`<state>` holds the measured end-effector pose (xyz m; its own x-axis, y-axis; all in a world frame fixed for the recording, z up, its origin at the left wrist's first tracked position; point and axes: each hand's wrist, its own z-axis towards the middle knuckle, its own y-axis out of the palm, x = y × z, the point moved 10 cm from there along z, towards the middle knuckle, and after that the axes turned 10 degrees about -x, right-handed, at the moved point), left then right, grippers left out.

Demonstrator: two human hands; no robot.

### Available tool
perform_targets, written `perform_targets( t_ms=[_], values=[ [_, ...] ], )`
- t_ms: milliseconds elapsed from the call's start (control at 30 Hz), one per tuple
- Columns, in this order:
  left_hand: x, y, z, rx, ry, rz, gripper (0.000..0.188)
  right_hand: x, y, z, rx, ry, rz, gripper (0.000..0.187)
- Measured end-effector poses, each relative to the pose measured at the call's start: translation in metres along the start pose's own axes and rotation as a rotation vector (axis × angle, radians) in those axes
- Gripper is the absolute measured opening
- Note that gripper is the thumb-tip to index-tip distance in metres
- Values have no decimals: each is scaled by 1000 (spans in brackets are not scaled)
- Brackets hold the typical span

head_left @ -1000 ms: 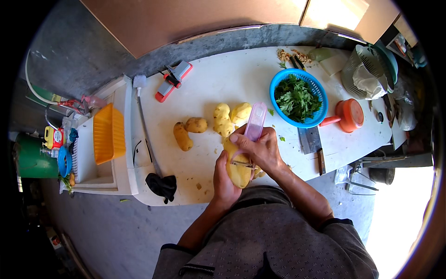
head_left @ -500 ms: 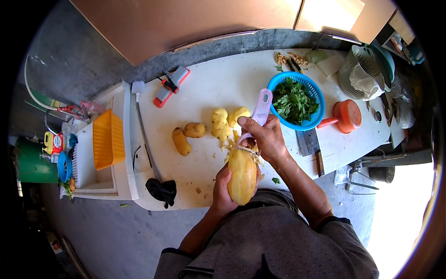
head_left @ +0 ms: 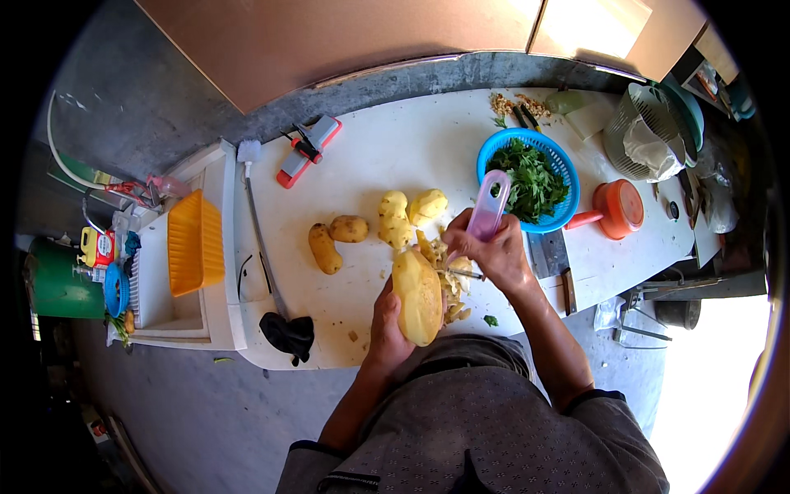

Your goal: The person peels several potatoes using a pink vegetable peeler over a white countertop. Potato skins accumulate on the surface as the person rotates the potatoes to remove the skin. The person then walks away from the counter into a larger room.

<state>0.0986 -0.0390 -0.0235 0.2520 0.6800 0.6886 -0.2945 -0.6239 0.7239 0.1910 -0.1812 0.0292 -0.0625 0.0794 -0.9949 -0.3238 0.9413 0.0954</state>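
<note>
My left hand [head_left: 387, 331] is closed round a large potato [head_left: 418, 298], mostly peeled, with some skin left along its right side. In my right hand [head_left: 497, 257] is a peeler with a pink-lilac handle [head_left: 489, 210]; its metal blade sits just right of the potato, apart from it. A heap of peelings [head_left: 454, 295] lies on the table beside and under the potato. Beyond my hands rest peeled potatoes, a knobbly one [head_left: 393, 217] and a rounder one [head_left: 428, 207]. Two unpeeled potatoes [head_left: 325, 249] lie to the left.
A blue basket of green leaves [head_left: 533, 183] stands right of my right hand, near a cleaver [head_left: 567, 288] and an orange-red ladle [head_left: 619, 209]. At left, a yellow basket [head_left: 194, 244] leans in the sink [head_left: 216, 325]. A grey-and-red block [head_left: 309, 151] lies at the back.
My right hand has moved the peeler right and slightly down, off the potato. The potato has turned and shifted a little left and up in my left hand.
</note>
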Motion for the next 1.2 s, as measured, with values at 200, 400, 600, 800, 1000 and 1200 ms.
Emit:
perform_targets(
  t_ms=[200,400,600,800,1000,1200],
  values=[
    [14,-10,2,78,85,207,81,-6,26,-18,-169,-49,-259,25],
    [14,-22,-8,195,43,61,55,15,1,-25,-76,158,-393,20],
    [13,-35,-8,378,42,-41,46,12,-2,-31,-109,61,-575,25],
    [4,-32,3,298,54,-29,40,-3,41,-34,-190,38,20,20],
    [7,-29,7,333,114,44,42,7,52,-35,-152,53,114,25],
    [-21,-41,3,403,68,-53,41,10,55,-33,-63,-98,102,25]
  ],
)
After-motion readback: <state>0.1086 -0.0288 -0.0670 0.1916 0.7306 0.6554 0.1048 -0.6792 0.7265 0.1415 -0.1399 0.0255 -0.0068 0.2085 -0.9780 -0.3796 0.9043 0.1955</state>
